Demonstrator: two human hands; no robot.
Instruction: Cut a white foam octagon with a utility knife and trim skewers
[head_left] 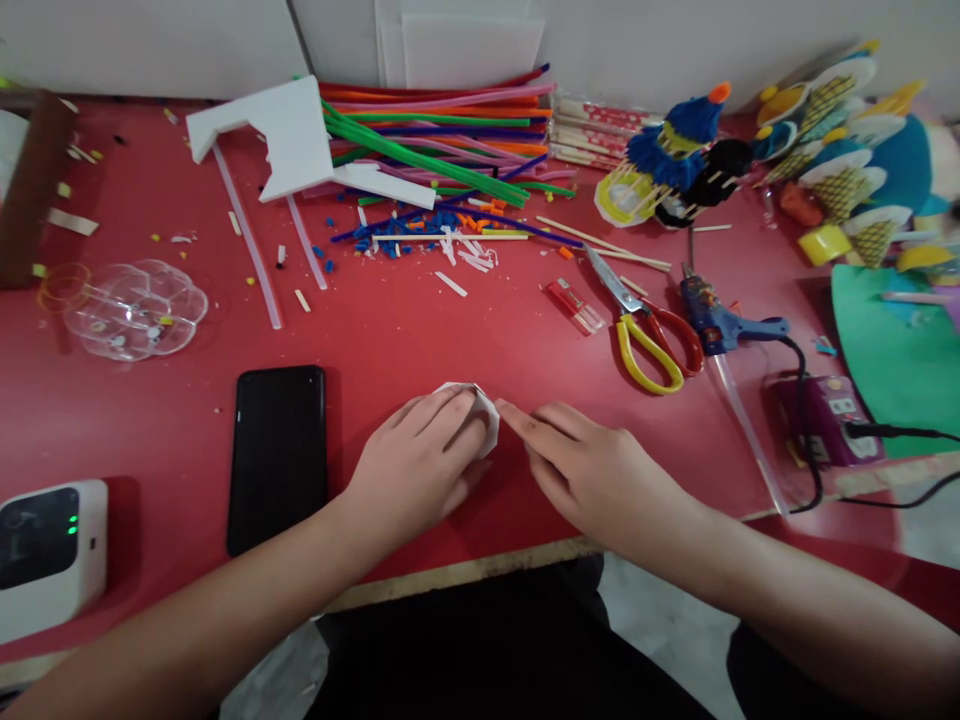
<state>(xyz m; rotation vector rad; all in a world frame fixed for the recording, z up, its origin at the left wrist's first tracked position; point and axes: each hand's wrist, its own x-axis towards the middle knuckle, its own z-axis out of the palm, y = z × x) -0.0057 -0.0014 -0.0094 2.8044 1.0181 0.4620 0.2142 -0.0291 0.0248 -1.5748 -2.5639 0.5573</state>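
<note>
A small white folded piece of paper or foam (pixel 486 412) lies on the red table (pixel 420 330) near its front edge. My left hand (pixel 420 460) lies over it with fingers stretched flat, pressing it down and hiding most of it. My right hand (pixel 592 470) rests beside it, its fingertips touching the piece's right edge, fingers extended and close together.
A black phone (pixel 277 455) lies left of my hands and a white device (pixel 45 550) at the far left. Scissors (pixel 645 330), a blue glue gun (pixel 720 320) with its cord, pipe cleaners (pixel 450 130), white foam (pixel 277 135), a clear tray (pixel 135 308) and craft birds (pixel 825 150) lie beyond.
</note>
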